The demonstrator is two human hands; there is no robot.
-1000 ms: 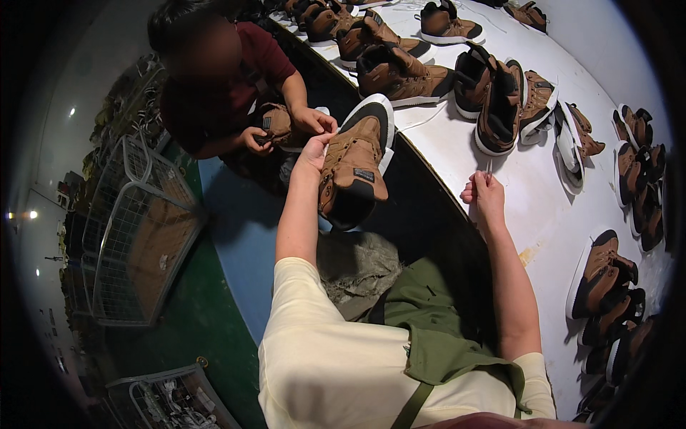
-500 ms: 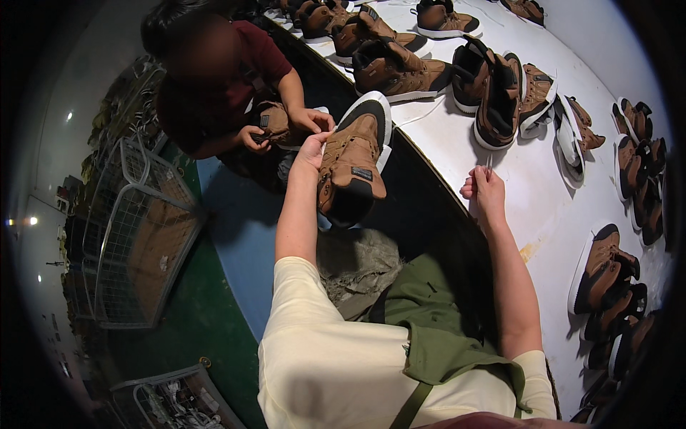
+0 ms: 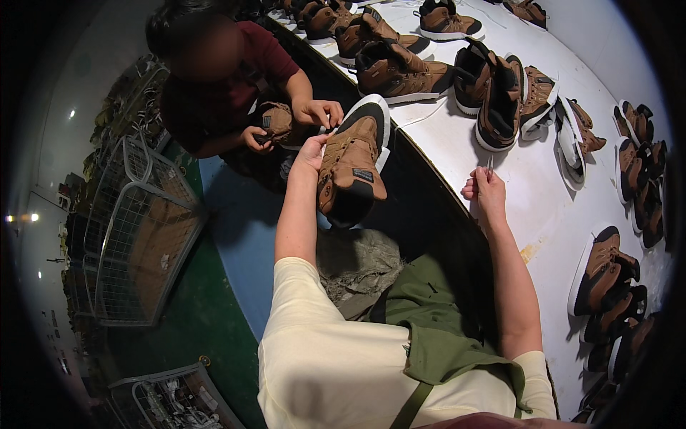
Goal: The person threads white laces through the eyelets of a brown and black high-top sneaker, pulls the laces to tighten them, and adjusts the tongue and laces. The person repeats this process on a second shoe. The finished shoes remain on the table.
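My left hand (image 3: pixel 312 151) grips a brown and black high-top shoe (image 3: pixel 351 154) by the side of its white sole. The shoe hangs off the table edge, toe pointing away and its dark opening toward me. My right hand (image 3: pixel 487 189) rests by the white table's edge, fingers closed round a thin pointed metal tool (image 3: pixel 489 164); its exact kind is too small to make out. Across from me, a co-worker in a dark red shirt holds another brown shoe (image 3: pixel 275 123). That person's other hand (image 3: pixel 319 113) is close beside my left fingers, near the sole.
Several brown shoes (image 3: pixel 404 75) stand along the far part of the white table (image 3: pixel 457 154). A cluster of shoes (image 3: pixel 499 107) sits just beyond my right hand, and more shoes (image 3: pixel 607 268) line the right side. Wire-mesh carts (image 3: pixel 143 250) stand on the left floor.
The co-worker's hand near my shoe has shifted slightly up and right, its fingers differently bent. My own hands, the shoe and the tool have hardly moved.
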